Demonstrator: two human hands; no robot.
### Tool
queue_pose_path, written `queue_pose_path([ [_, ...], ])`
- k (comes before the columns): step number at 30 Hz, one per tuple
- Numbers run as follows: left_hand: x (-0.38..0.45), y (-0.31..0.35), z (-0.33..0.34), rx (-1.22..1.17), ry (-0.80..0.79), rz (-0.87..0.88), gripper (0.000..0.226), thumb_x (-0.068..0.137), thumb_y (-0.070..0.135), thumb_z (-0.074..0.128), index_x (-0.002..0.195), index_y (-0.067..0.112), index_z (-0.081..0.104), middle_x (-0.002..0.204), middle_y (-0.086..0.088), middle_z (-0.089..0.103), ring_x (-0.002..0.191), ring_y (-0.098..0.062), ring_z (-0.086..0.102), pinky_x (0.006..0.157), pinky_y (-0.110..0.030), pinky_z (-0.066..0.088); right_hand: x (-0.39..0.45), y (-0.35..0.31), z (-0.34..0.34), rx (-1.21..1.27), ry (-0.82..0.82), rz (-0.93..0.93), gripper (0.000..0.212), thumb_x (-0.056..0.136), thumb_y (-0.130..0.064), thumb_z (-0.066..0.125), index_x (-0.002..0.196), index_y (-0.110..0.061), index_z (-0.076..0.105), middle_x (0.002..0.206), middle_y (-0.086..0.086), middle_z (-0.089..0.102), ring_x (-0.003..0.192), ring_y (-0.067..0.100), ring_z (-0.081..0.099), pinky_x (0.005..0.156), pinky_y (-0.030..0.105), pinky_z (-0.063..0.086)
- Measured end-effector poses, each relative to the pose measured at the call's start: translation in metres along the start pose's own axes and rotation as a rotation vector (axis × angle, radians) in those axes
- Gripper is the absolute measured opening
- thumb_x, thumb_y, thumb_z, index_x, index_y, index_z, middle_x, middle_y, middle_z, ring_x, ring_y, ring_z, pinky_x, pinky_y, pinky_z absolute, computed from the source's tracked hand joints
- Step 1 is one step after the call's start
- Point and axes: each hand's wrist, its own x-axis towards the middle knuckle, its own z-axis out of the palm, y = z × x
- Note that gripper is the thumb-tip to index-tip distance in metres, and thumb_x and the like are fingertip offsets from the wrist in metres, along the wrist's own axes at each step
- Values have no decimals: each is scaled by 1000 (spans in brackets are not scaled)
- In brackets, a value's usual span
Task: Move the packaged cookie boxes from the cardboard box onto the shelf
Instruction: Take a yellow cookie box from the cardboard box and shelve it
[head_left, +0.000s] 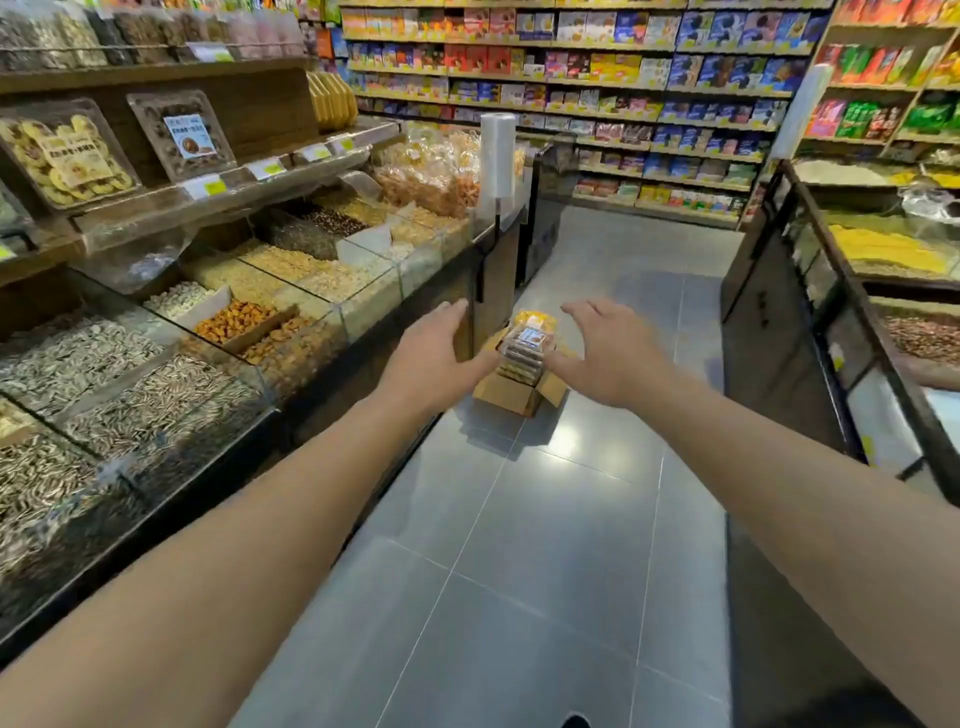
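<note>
Both hands, left and right, reach forward spread and empty on either side of the clear plastic cookie boxes stacked in the open brown cardboard box on the glossy grey tiled floor.

bulk bins — seeds, perhaps nuts | plastic bag roll upright | grey tiled floor
</note>
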Motion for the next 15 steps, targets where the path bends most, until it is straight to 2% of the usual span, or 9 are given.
queue_pose_path([
  [2, 4, -2, 13, 7, -21, -18, 78, 93, 49, 60, 156, 18, 27, 160, -1, 31, 148, -16, 27, 117, -33, 24, 2, 8, 12, 2, -15, 24, 69, 90, -52, 57, 147, -18, 41, 148, 5, 45, 137, 29, 38, 112, 42, 35],
  [3, 2, -2, 18, 10, -37, -33, 73, 94, 46, 60, 154, 17, 30, 155, 0, 39, 141, -14, 35, 114, -31, 27, 1, 13, 21, -3, -39, 32, 69, 89, -51, 58, 147, -18, 41, 149, 6, 45, 137, 29, 37, 112, 41, 35],
  [5, 10, -1, 37, 0, -80, -65, 59, 95, 40, 61, 145, 14, 42, 132, -4, 52, 113, -11, 46, 104, -24, 34, 8, 28, 39, -10, -97, 53, 70, 88, -49, 59, 147, -18, 41, 149, 6, 44, 137, 29, 38, 113, 41, 34],
  [6, 15, 1, 47, -6, -106, -78, 54, 96, 38, 61, 141, 14, 46, 133, -7, 53, 108, -13, 47, 96, -20, 32, 14, 36, 49, -12, -117, 55, 70, 88, -49, 59, 148, -18, 40, 150, 6, 44, 137, 29, 38, 113, 41, 34],
  [8, 31, 3, 65, -20, -133, -88, 52, 96, 37, 61, 142, 18, 46, 143, -6, 50, 124, -19, 49, 90, -19, 28, 28, 55, 65, -12, -128, 55, 70, 89, -50, 58, 148, -17, 40, 151, 6, 43, 138, 29, 38, 114, 42, 34],
  [9, 43, 4, 76, -17, -152, -90, 54, 96, 38, 61, 144, 20, 45, 146, -5, 49, 131, -20, 47, 92, -20, 29, 38, 67, 74, -13, -141, 59, 70, 89, -51, 58, 148, -17, 40, 151, 7, 44, 138, 29, 39, 114, 42, 35],
  [12, 81, 10, 105, 2, -179, -84, 55, 96, 38, 60, 146, 21, 43, 149, -4, 47, 136, -21, 43, 104, -29, 36, 67, 101, 90, 10, -162, 66, 68, 90, -51, 57, 146, -16, 43, 149, 8, 46, 136, 30, 41, 112, 42, 36],
  [15, 121, 18, 134, -11, -199, -85, 57, 96, 37, 60, 147, 22, 41, 153, -1, 43, 139, -19, 40, 107, -28, 33, 97, 137, 100, 28, -196, 80, 67, 88, -51, 57, 144, -17, 46, 147, 9, 48, 134, 31, 42, 111, 42, 37],
])
